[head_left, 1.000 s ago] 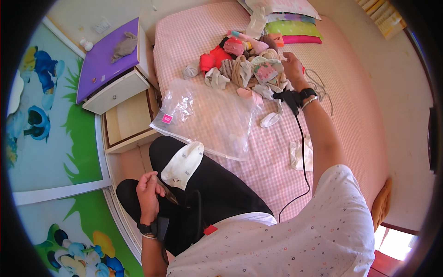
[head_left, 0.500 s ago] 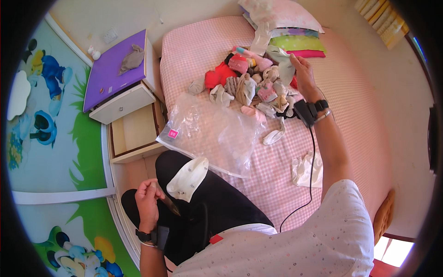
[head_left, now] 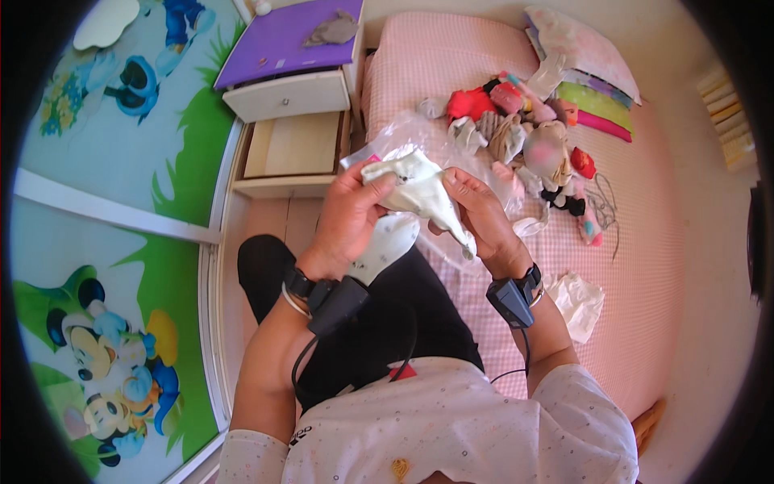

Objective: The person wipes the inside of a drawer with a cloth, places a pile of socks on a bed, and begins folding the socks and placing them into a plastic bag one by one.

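Between my hands, above my lap, a pale sock (head_left: pixel 418 189) with a small dark print is stretched sideways. My left hand (head_left: pixel 348 216) pinches one end of it between thumb and fingers. The other side is gripped by my right hand (head_left: pixel 484 211), and a narrow part hangs down beside those fingers. Lying on my black-clad leg just below is a matching pale sock (head_left: pixel 393 240), partly covered by the held one. Beyond my hands a clear plastic zip bag (head_left: pixel 476 168) lies on the bed, partly hidden by them.
A heap of mixed socks (head_left: pixel 506 133) spreads over the pink checked bed (head_left: pixel 427 48). Pillows (head_left: pixel 584 52) are stacked at the far right. To the left stands a purple-topped cabinet (head_left: pixel 282 36) with an open drawer (head_left: pixel 292 149). A crumpled white piece (head_left: pixel 576 306) lies to the right.
My right hand has come back from the heap with a pale sock. My left hand has risen from beside my knee and now grips it too. The view has shifted.
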Action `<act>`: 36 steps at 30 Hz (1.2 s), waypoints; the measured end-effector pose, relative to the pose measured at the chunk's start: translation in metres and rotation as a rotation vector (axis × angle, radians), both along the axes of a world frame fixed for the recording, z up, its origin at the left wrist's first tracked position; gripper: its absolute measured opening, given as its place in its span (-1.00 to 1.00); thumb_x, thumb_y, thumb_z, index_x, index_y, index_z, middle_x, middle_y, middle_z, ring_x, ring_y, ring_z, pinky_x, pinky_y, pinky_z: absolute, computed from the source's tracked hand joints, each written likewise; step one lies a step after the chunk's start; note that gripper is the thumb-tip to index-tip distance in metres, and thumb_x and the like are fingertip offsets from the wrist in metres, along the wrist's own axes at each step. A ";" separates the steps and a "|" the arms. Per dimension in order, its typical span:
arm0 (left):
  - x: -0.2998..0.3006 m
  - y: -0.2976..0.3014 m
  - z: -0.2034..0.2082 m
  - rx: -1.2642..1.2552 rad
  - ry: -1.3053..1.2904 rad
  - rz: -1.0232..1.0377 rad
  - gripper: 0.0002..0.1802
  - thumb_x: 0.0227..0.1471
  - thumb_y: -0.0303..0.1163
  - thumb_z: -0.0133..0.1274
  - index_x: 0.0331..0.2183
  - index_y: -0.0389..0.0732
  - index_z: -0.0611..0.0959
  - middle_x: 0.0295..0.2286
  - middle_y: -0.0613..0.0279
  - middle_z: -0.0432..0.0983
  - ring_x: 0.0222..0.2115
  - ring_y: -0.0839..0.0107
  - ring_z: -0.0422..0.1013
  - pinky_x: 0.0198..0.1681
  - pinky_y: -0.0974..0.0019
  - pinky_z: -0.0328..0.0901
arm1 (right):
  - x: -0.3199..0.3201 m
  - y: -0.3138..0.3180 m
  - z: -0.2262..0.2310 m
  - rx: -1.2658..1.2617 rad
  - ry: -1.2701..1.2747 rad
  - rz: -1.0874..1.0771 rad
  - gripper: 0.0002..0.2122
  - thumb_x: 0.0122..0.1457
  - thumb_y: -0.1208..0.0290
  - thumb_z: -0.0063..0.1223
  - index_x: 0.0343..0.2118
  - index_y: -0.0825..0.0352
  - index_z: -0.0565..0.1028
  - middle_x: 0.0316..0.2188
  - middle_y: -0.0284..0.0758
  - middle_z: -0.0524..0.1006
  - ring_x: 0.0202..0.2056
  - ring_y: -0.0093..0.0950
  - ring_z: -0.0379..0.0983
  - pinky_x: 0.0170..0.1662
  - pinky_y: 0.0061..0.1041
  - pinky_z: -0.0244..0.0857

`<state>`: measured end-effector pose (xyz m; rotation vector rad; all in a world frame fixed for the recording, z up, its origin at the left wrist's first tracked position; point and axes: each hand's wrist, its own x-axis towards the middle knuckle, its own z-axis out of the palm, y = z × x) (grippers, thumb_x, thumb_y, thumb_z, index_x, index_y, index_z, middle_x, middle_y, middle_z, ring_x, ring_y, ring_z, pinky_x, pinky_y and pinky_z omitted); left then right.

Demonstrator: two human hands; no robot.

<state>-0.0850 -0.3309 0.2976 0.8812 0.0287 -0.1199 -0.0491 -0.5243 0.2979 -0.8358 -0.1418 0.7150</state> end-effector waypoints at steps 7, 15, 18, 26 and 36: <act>-0.031 0.037 0.000 0.152 0.065 0.145 -0.79 0.04 -0.43 0.00 -0.26 -0.32 0.49 -0.38 0.30 0.47 -0.38 0.58 0.38 -0.28 0.47 0.29 | -0.013 0.011 -0.004 -0.307 0.026 0.182 -0.78 -0.03 0.50 0.19 -0.31 0.38 0.42 -0.42 -0.37 0.48 -0.43 -0.64 0.43 -0.33 -0.70 0.33; -0.054 0.074 -0.018 0.189 0.045 0.044 -0.78 0.06 -0.39 -0.02 -0.27 -0.32 0.52 -0.46 0.30 0.47 -0.63 0.58 0.33 -0.48 0.49 0.26 | -0.014 0.010 -0.011 -0.327 -0.046 0.139 -0.77 -0.07 0.58 0.18 -0.32 0.33 0.41 -0.37 -0.41 0.47 -0.35 -0.63 0.41 -0.25 -0.66 0.31; -0.064 0.069 -0.012 0.171 0.071 0.090 -0.81 0.04 -0.45 -0.04 -0.28 -0.35 0.52 -0.35 0.18 0.47 -0.49 0.50 0.40 -0.36 0.44 0.31 | -0.021 0.015 -0.009 -0.347 -0.158 0.085 -0.71 -0.09 0.62 0.16 -0.26 0.34 0.40 -0.33 -0.41 0.45 -0.28 -0.60 0.39 -0.18 -0.64 0.28; -0.075 0.074 -0.014 -0.002 -0.117 0.018 -0.80 0.04 -0.38 -0.12 -0.40 -0.33 0.49 -0.23 0.08 0.37 -0.22 0.36 0.32 -0.07 0.31 0.18 | -0.040 0.020 -0.018 -0.342 -0.081 0.371 -0.58 -0.12 0.46 0.26 -0.16 0.38 0.38 -0.29 -0.38 0.44 -0.27 -0.59 0.37 -0.15 -0.61 0.27; -0.078 0.060 -0.009 0.083 -0.122 -0.012 -0.58 0.04 -0.28 -0.12 -0.76 -0.20 0.29 -0.61 0.25 0.24 -0.54 0.50 0.13 -0.38 0.46 0.06 | -0.059 0.054 -0.015 -0.199 -0.082 0.319 -0.75 0.09 0.30 0.06 -0.24 0.34 0.42 -0.29 -0.40 0.45 -0.23 -0.62 0.35 -0.12 -0.62 0.21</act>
